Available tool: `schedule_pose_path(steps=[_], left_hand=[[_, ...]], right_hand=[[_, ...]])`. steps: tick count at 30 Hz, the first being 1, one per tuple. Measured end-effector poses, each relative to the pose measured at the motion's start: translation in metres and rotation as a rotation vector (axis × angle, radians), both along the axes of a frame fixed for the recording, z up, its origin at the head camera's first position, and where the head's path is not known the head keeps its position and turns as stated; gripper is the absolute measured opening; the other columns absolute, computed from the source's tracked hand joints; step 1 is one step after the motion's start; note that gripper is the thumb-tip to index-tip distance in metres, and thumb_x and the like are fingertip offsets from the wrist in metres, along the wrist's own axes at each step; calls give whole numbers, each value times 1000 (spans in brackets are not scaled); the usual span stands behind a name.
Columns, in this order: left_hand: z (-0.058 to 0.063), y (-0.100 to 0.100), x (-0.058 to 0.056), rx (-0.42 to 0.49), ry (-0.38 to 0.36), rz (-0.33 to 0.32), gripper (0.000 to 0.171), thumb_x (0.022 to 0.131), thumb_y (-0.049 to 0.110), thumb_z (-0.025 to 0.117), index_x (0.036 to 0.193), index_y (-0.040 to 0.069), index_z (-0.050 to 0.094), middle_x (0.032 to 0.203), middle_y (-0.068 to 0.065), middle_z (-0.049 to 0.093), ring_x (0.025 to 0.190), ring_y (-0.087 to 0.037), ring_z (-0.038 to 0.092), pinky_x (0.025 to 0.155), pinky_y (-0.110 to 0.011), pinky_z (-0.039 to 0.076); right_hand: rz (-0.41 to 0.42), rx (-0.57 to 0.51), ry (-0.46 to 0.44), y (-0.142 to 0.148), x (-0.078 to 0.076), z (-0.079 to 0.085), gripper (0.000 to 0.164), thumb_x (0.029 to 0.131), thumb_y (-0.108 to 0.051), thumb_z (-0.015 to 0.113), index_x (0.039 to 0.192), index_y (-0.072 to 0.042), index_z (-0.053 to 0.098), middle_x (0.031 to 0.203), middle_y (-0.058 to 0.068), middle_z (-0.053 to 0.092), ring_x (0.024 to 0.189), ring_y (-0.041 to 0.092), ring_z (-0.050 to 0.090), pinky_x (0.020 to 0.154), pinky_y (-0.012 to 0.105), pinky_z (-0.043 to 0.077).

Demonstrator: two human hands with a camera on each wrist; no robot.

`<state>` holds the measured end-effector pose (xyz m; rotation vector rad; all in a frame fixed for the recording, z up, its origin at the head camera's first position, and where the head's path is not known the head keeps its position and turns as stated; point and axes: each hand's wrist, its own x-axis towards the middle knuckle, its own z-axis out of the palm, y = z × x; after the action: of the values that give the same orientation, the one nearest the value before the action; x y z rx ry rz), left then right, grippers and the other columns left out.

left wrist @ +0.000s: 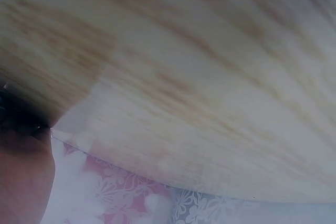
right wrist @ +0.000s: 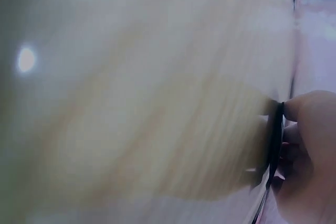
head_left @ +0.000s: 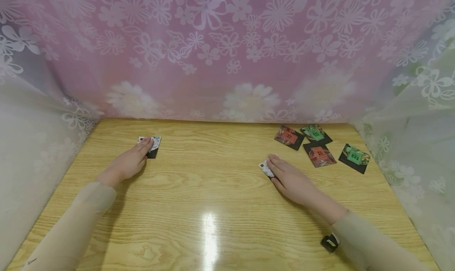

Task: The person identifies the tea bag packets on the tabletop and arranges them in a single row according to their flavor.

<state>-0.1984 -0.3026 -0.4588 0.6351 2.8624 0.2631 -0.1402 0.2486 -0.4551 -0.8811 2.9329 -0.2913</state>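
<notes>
At the back left of the table, my left hand (head_left: 129,162) grips a thin square card (head_left: 155,144), white-patterned with a black corner. Its fingers lie across the card's face and the thumb is at the near edge. My right hand (head_left: 293,182), right of centre, holds a similar white card (head_left: 266,168), mostly covered by the fingers. In the right wrist view the right hand (right wrist: 310,156) has bent fingers behind the card's thin dark edge (right wrist: 274,145), close over the table. The left wrist view catches only part of the left hand (left wrist: 23,182) and a dark patch beneath it.
Two cards with red pictures (head_left: 288,137) (head_left: 320,155) and two with green pictures (head_left: 315,134) (head_left: 354,157) lie at the back right of the wooden table (head_left: 199,184). A floral curtain (head_left: 220,65) borders the back and sides. A small black device (head_left: 329,243) is at the right sleeve.
</notes>
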Motion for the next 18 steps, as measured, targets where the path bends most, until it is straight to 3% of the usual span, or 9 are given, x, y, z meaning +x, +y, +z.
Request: schedule_pose_path(steps=[6, 18], left_hand=[[0, 0, 0, 7, -6, 7, 62, 112, 13, 45, 166, -7, 22, 173, -31, 19, 160, -50, 21, 130, -67, 25], [1, 1, 1, 3, 2, 10, 62, 111, 11, 45, 166, -8, 23, 173, -31, 19, 160, -50, 22, 130, -66, 26]], right_hand=[[15, -2, 2, -31, -15, 0, 61, 110, -19, 57, 162, 7, 37, 171, 25, 33, 160, 42, 32, 131, 57, 32], [21, 35, -81, -90, -46, 2, 61, 113, -23, 49, 164, 7, 31, 174, 25, 25, 164, 39, 23, 136, 53, 23]])
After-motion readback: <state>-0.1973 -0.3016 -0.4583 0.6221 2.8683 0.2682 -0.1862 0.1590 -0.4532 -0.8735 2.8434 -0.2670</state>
